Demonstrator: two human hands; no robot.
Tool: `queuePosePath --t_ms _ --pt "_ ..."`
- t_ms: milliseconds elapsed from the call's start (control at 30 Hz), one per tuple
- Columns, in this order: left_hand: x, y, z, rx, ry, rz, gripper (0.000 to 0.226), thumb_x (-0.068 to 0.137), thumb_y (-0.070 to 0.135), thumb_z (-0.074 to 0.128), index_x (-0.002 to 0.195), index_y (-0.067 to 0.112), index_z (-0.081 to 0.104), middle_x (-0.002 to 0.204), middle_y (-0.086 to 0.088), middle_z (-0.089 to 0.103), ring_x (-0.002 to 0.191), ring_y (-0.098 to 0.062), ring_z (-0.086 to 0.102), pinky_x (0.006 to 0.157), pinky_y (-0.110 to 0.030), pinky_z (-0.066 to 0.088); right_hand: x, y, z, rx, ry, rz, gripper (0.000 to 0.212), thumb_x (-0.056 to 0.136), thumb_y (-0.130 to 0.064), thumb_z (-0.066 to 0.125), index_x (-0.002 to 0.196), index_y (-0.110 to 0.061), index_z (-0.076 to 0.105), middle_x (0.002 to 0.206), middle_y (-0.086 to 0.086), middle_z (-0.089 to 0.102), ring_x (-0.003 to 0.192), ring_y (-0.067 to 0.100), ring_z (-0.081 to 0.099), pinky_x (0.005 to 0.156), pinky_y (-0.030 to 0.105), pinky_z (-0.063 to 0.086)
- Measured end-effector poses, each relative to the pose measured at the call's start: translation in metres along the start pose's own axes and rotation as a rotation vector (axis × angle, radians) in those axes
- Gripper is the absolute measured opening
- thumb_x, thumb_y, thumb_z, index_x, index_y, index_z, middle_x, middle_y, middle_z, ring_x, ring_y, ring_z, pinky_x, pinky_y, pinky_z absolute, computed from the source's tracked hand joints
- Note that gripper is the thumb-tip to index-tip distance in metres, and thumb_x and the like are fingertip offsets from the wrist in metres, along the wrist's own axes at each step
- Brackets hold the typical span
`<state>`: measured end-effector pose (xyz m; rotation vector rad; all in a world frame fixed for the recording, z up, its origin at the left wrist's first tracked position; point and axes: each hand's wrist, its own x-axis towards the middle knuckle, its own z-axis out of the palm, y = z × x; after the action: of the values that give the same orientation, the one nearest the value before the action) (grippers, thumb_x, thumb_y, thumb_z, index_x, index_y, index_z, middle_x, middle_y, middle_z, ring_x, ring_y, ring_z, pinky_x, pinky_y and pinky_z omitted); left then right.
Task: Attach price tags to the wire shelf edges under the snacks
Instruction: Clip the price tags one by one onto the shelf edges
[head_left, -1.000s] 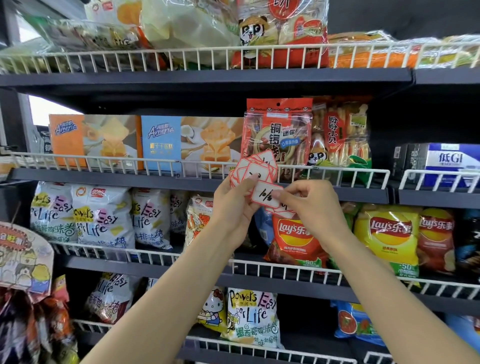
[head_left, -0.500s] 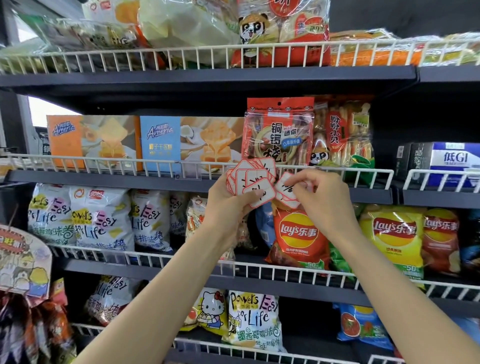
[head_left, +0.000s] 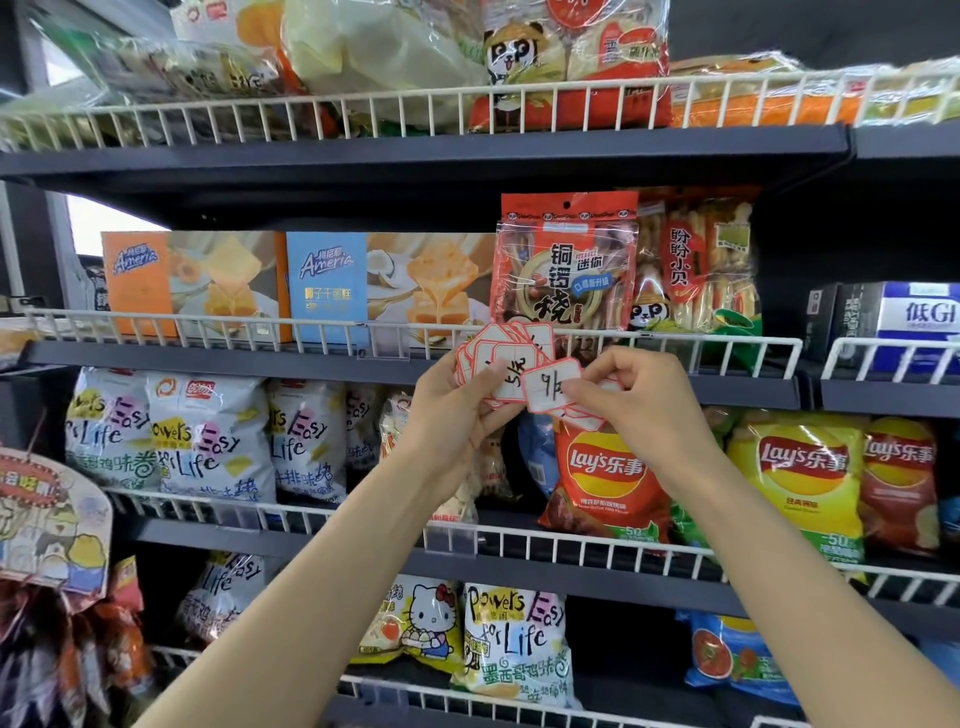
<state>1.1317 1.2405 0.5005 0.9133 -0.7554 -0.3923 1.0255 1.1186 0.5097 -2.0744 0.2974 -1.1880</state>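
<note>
Shelves behind, two hands (head_left: 452, 410) (head_left: 639, 400) hold fanned price tags (head_left: 511, 358).

Single head-worn wide-angle view, facing forward at close range, level with white wire-fronted dark snack shelving (head_left: 623, 343), both forearms entering from below

Above the white wire rail (head_left: 675, 340) the red snack bag (head_left: 569, 260) blocks entry; beside it (rightward, past the panda bag (head_left: 696, 260)) lies a dark gap.
</note>
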Motion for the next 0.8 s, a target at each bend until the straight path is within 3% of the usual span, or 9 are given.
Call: queuePosePath --t_ms 67,200,267,333,433,533,733,800 --pt "0.001 0.002 -0.004 0.016 0.029 0.01 0.016 0.092 0.003 0.054 0.104 0.011 0.059 0.102 -0.01 0.069 0.081 -0.014 0.069 0.062 -0.019 0.057 0.001 0.003 -0.004 0.052 0.051 0.03 0.017 0.08 -0.015 0.071 0.069 -0.019 0.059 0.079 0.007 0.07 0.076 0.025 0.068 0.071 0.044 0.056" --pt "0.0 0.005 -0.008 0.052 0.034 0.027 0.02 0.088 -0.001 0.058 0.105 0.009 0.059 0.098 -0.008 0.07 0.079 -0.013 0.07 0.061 -0.02 0.056 -0.001 0.002 -0.008 0.064 0.051 -0.005 0.017 0.084 -0.011 0.067 0.084 -0.021 0.053 0.092 0.004 0.068 0.078 0.016 0.068 0.062 0.034 0.056" --pt "-0.001 0.005 -0.007 0.061 0.025 0.031 0.022 0.086 -0.005 0.059 0.104 0.009 0.059 0.097 -0.008 0.07 0.082 -0.016 0.07 0.066 -0.022 0.058 -0.002 -0.001 -0.005 -0.043 0.04 -0.087 0.017 0.088 -0.008 0.06 0.087 -0.025 0.059 0.092 -0.006 0.066 0.074 0.002 0.063 0.059 0.023 0.051" --pt "-0.002 0.004 -0.004 0.07 0.019 0.034 0.027 0.083 -0.007 0.061 0.106 0.007 0.059 0.097 -0.009 0.07 0.081 -0.017 0.07 0.067 -0.024 0.058 -0.004 -0.005 -0.001 -0.106 0.021 -0.122 0.02 0.09 -0.009 0.054 0.083 -0.023 0.067 0.079 -0.017 0.062 0.061 -0.005 0.056 0.052 0.009 0.039" --pt "-0.004 0.003 -0.001 0.086 0.003 0.028 0.032 0.081 -0.008 0.063 0.109 0.007 0.058 0.098 -0.01 0.07 0.082 -0.018 0.07 0.072 -0.027 0.059 -0.007 -0.012 0.006 -0.081 -0.03 -0.087 0.012 0.086 -0.028 0.063 0.077 -0.024 0.07 0.075 -0.02 0.064 0.067 0.001 0.061 0.057 0.014 0.043" --pt "-0.007 0.002 0.001 0.074 -0.03 0.028 0.026 0.083 -0.005 0.062 0.104 0.009 0.06 0.095 -0.009 0.071 0.082 -0.018 0.07 0.072 -0.027 0.059 -0.008 -0.013 0.011 -0.096 -0.032 -0.082 0.022 0.076 -0.04 0.072 0.074 -0.018 0.07 0.074 -0.01 0.068 0.069 0.0 0.061 0.058 0.009 0.043" --pt "-0.007 0.001 -0.005 0.078 -0.01 0.031 0.022 0.091 0.008 0.056 0.113 0.005 0.058 0.102 -0.012 0.071 0.088 -0.021 0.07 0.073 -0.028 0.059 -0.01 -0.012 0.011 0.041 -0.135 0.048 0.002 0.081 -0.015 0.072 0.08 -0.017 0.07 0.078 -0.003 0.07 0.057 -0.002 0.063 0.048 0.01 0.044" --pt "-0.007 0.001 -0.008 0.133 0.019 0.068 0.017 0.091 0.007 0.057 0.107 0.008 0.06 0.097 -0.009 0.072 0.085 -0.019 0.071 0.071 -0.027 0.059 -0.011 -0.011 0.008 0.089 -0.16 0.072 0.01 0.082 -0.01 0.07 0.083 -0.02 0.068 0.083 0.0 0.071 0.062 0.001 0.066 0.049 0.011 0.046"
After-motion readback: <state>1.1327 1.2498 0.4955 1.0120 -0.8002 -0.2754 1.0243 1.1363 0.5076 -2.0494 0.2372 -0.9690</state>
